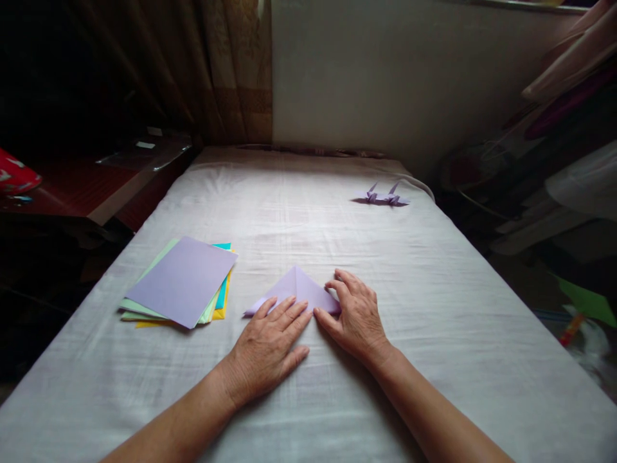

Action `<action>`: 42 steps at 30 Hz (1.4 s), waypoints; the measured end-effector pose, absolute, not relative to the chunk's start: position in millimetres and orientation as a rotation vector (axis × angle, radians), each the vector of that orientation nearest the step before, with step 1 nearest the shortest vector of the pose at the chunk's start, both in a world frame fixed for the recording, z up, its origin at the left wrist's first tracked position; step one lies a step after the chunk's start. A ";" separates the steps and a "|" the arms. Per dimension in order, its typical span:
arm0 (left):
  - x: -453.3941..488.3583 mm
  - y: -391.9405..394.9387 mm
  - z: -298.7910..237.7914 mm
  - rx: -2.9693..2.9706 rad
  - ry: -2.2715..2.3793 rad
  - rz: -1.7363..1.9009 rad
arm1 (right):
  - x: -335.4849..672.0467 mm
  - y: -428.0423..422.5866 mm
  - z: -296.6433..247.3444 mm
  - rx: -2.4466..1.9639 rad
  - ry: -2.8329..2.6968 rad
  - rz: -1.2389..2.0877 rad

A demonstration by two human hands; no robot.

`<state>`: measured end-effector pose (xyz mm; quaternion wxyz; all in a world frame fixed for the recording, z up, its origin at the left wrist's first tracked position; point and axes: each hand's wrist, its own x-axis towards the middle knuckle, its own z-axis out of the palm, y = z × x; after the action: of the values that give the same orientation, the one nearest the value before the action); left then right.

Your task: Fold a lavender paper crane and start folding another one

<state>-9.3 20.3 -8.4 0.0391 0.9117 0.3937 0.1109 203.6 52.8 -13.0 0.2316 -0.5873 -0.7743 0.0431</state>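
Observation:
A lilac sheet of paper (pixel 295 286), folded into a triangle with a crease down its middle, lies on the cloth-covered surface with its peak pointing away from me. My left hand (pixel 270 344) rests flat over its lower left part, fingers stretched out. At the right corner, my right hand (pixel 354 312) has its thumb on the lower edge and its curled fingers at the side, touching the paper without a clear grip. The fingers of that hand are apart. Parts of the triangle's bottom edge are hidden under my fingers.
To the left lies a stack of coloured paper (pixel 183 280), lilac on top. Folded lilac paper figures (pixel 383 195) stand at the far right of the white cloth (pixel 289 218). Beyond are a wall and curtain (pixel 236 77); a dark red table (pixel 72 186) adjoins at left.

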 end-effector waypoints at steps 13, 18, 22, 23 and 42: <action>-11.7 22.3 -12.2 2.838 1.193 0.361 | 259.6 46.7 -24.6 -1.856 -2.095 0.087; -11.1 22.5 -12.5 2.830 1.210 0.357 | 243.7 40.9 -12.7 -1.626 -2.135 0.047; -9.9 21.6 -12.9 2.816 1.220 0.376 | 219.3 28.6 -5.1 -1.349 -2.467 0.117; -9.6 21.4 -13.0 2.806 1.227 0.388 | 215.6 25.9 -5.2 -1.315 -2.537 0.157; -49.4 18.1 -12.6 2.863 1.225 0.195 | 211.2 20.6 -5.9 -1.399 -2.680 0.311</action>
<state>-49.4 18.1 -12.6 0.0109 0.9176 0.3925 0.0626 211.2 20.6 -5.9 0.0513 -0.4596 -0.8807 0.1021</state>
